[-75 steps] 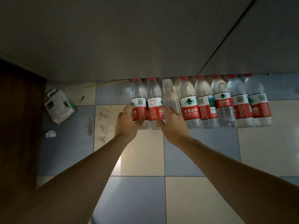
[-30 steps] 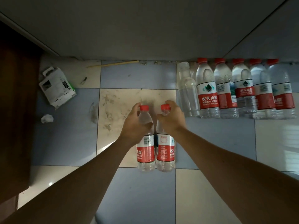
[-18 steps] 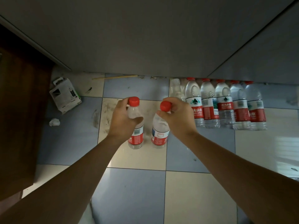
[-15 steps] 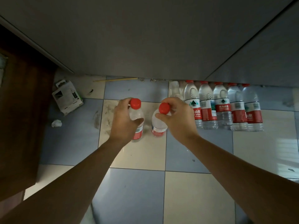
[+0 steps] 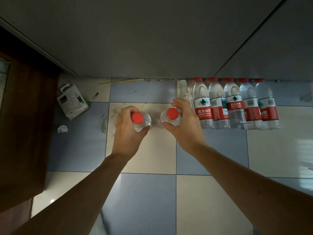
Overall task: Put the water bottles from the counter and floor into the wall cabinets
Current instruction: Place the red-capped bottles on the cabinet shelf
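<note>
I look straight down at a checkered floor. My left hand [image 5: 128,131] grips a clear water bottle [image 5: 142,122] just below its red cap. My right hand [image 5: 183,127] grips a second water bottle [image 5: 169,118] the same way. Both bottles hang upright above the floor, seen from the top, their labels hidden. A row of several more red-labelled water bottles [image 5: 235,106] stands on the floor against the grey cabinet front [image 5: 152,39], to the right of my right hand. One capless clear bottle [image 5: 183,91] stands at the row's left end.
A dark wooden door or panel [image 5: 25,124] fills the left side. A white cardboard box [image 5: 72,101] and a crumpled scrap [image 5: 62,128] lie on the floor near it. A thin stick [image 5: 121,81] lies along the cabinet base.
Both hands took two bottles from the left end of the row and lifted them toward me. The bottles now point cap-up at the camera, and my view has tilted further down.
</note>
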`<act>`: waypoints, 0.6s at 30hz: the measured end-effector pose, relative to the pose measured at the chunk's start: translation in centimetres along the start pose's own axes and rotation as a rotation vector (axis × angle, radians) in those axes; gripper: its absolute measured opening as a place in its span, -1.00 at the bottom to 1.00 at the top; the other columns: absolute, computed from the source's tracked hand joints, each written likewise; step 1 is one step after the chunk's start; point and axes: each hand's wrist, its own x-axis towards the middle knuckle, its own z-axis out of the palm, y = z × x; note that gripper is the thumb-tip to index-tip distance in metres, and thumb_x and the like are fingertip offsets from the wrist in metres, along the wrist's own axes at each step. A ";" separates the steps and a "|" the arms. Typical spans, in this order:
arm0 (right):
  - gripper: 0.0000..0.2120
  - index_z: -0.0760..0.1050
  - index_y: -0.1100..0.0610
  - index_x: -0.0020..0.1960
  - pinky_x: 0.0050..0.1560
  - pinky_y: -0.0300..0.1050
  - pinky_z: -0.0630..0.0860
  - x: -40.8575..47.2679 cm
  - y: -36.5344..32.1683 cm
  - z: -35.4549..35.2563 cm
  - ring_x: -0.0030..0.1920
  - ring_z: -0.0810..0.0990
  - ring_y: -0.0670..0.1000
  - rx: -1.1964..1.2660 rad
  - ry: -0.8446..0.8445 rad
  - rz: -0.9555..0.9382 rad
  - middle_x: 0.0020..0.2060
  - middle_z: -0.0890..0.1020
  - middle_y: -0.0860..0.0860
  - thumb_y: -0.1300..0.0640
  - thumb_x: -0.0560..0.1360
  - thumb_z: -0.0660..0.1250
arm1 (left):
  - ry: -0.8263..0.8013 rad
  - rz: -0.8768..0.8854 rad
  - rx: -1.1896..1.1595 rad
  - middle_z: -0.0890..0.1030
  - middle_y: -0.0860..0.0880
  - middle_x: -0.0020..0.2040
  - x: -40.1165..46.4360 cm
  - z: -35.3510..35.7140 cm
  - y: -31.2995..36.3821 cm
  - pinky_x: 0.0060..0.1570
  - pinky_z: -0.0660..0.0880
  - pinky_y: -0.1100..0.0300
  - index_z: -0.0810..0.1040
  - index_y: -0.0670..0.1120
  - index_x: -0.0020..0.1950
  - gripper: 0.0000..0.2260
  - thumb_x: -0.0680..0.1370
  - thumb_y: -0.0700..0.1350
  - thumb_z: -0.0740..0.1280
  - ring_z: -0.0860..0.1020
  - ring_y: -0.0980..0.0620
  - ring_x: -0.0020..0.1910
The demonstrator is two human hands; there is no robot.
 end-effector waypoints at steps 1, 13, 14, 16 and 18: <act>-0.31 0.32 -0.02 0.43 0.28 -0.09 0.51 0.1 0.6 0.3 0.26 0.51 -0.04 0.048 0.003 0.032 0.28 0.53 -0.05 0.04 0.41 0.58 | -0.005 -0.001 -0.017 0.47 0.08 0.10 0.0 0.2 -0.3 0.03 0.42 0.36 0.36 0.16 0.18 -0.46 0.36 0.01 0.60 0.49 0.06 0.08; -0.37 0.42 -0.14 0.25 -0.14 -0.61 0.39 2.1 6.6 5.4 -0.02 0.51 -0.46 0.299 0.069 0.163 0.00 0.57 -0.29 0.14 0.31 0.64 | 0.038 -0.187 -0.239 0.56 0.23 0.05 0.3 4.1 -3.9 0.00 0.47 0.40 0.44 0.03 0.32 -0.33 0.30 -0.01 0.66 0.54 0.26 0.05; -0.36 0.42 -0.11 0.27 -0.15 -0.62 0.39 2.2 6.5 5.4 -0.01 0.52 -0.44 0.313 0.066 0.166 0.01 0.57 -0.28 0.13 0.31 0.64 | 0.045 -0.198 -0.242 0.56 0.24 0.05 0.3 4.3 -3.9 0.00 0.47 0.38 0.44 0.03 0.33 -0.33 0.30 -0.02 0.66 0.54 0.29 0.04; -0.36 0.42 -0.10 0.29 -0.16 -0.60 0.41 2.1 6.4 5.4 0.01 0.55 -0.35 0.320 0.062 0.178 0.01 0.58 -0.28 0.11 0.32 0.64 | 0.063 -0.208 -0.238 0.56 0.26 0.03 0.3 4.5 -3.7 -0.02 0.46 0.43 0.45 0.02 0.32 -0.35 0.31 -0.03 0.66 0.53 0.36 0.01; -0.38 0.44 -0.10 0.28 -0.17 -0.61 0.40 1.7 6.3 5.0 0.02 0.55 -0.29 0.304 0.070 0.182 0.00 0.58 -0.27 0.11 0.32 0.63 | 0.073 -0.214 -0.230 0.57 0.27 -0.01 0.3 4.3 -3.4 -0.08 0.44 0.51 0.48 0.04 0.27 -0.39 0.30 -0.04 0.66 0.52 0.42 -0.03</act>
